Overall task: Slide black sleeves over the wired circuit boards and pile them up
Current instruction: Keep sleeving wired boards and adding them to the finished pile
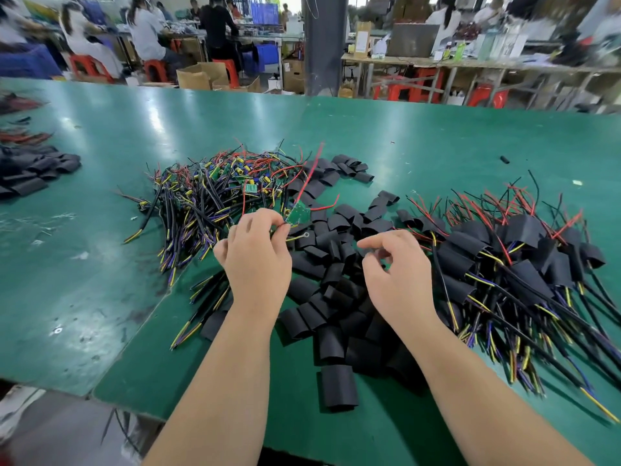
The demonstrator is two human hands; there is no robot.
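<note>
My left hand (257,255) pinches a small green circuit board (298,212) by its edge, its red wires rising up and to the right. Behind it lies a tangled heap of bare wired boards (215,190). My right hand (395,274) hovers with loosely curled fingers over the scattered black sleeves (331,280) and holds nothing that I can see. On the right sits a pile of sleeved boards (514,264) with black, yellow and blue leads trailing toward me.
The green table (100,230) runs wide to the left and far side. More black sleeves and red wires (30,169) lie at the far left. One stray sleeve (504,159) lies far right. People work at benches behind.
</note>
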